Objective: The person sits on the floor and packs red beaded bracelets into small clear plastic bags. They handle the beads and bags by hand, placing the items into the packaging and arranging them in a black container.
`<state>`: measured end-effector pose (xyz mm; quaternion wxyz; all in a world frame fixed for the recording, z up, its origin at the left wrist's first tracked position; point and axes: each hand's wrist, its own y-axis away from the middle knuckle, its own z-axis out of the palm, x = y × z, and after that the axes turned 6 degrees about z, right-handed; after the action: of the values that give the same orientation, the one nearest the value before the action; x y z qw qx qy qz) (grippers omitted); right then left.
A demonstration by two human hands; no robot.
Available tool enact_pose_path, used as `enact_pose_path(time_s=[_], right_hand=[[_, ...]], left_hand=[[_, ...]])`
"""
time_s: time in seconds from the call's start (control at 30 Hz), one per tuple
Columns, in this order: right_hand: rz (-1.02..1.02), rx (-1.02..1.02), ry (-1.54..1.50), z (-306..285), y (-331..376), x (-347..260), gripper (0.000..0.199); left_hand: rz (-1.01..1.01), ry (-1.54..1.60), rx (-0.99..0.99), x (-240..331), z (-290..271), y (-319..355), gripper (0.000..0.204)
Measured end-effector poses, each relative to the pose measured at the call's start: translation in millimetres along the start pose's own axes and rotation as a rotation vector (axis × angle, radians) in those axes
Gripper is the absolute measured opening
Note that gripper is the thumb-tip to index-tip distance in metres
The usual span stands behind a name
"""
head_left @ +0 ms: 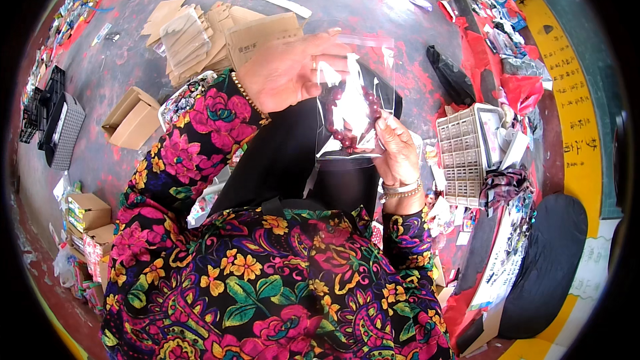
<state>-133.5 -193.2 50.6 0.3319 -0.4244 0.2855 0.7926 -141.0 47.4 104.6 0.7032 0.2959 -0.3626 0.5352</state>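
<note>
A clear plastic bag [388,80] with a dark red bead bracelet [345,140] inside is held up over my lap. Glare hides part of its middle. My right hand [398,150] pinches the bag's lower right edge, thumb over the front beside the beads. At the upper left of the bag is my left hand [287,70], fingers stretched out and apart from the thumb. Its fingertips reach the bag's edge, partly behind the clear film.
Flattened cardboard boxes [217,33] lie on the floor ahead. An open carton [131,119] and a grey basket [65,130] stand on the left. To the right are a light plastic crate [460,157], a black bag [448,75] and a long black cushion [550,263].
</note>
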Motion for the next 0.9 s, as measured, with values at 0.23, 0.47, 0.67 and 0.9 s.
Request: enact_pose_path(time_s=[0.23, 0.47, 0.67, 0.9], right_hand=[[-0.05, 0.001, -0.173, -10, 3, 8, 0.024], [0.05, 0.177, -0.171, -2, -1, 10, 0.026], [-0.008, 0.184, -0.197, -11, 0, 20, 0.022], [-0.005, 0.206, -0.206, -8, -1, 19, 0.013]], left_hand=[[-0.011, 0.06, -0.08, -47, -19, -3, 0.053], [-0.03, 0.273, -0.095, -77, -4, 3, 0.038], [0.035, 0.242, -0.006, -77, -5, 9, 0.035], [0.008, 0.246, 0.058, -76, 2, 14, 0.03]])
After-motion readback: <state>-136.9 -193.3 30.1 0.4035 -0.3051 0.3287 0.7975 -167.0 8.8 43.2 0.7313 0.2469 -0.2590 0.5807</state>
